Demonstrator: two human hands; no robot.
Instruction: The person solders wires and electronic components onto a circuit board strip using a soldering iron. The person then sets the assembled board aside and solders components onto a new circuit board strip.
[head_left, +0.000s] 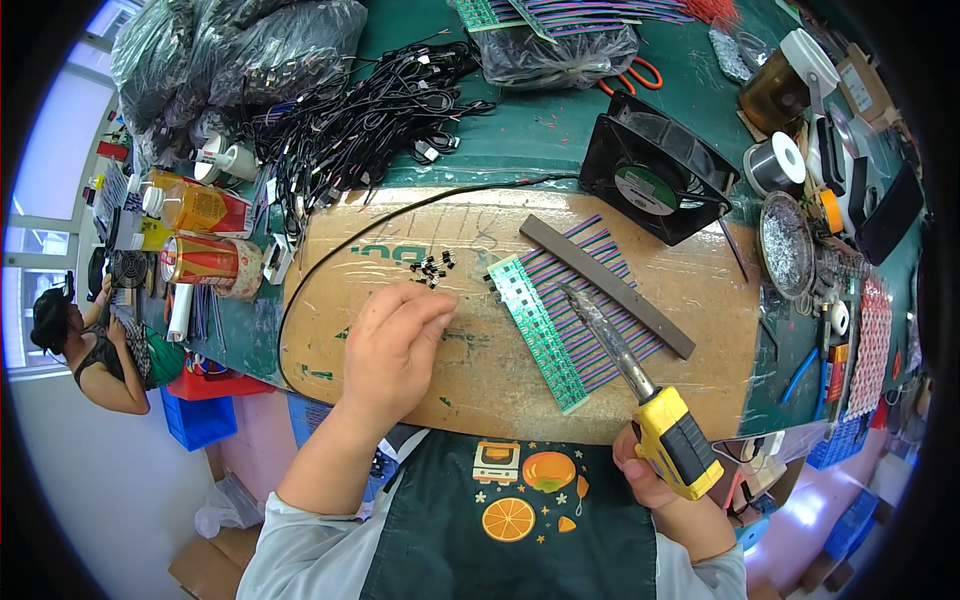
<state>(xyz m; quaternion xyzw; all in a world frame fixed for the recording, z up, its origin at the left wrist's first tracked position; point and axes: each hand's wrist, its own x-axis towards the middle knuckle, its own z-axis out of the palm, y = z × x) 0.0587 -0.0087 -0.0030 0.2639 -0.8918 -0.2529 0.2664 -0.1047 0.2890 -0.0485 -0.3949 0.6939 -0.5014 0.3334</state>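
Note:
My left hand (392, 345) is over the cardboard sheet (330, 290), its fingers drawn together; anything between the fingertips is too small to make out. Just beyond them lies a small heap of black components with metal legs (433, 268). A yellow-and-black soldering gun (672, 440) is gripped in my right hand (642, 474), its metal tip slanting up and left over the ribbon wires. To the right of my left hand is a strip of green circuit boards (540, 335) with rows of multicoloured wires (597, 345). A long grey-brown bar (610, 287) lies across those wires.
A black fan (655, 170) stands behind the board strip, its black cable curving along the cardboard. Black cables (385, 120) are heaped at the back left. On the right are a solder spool (776, 163) and a metal dish (787, 245). Another person (100, 350) sits far left.

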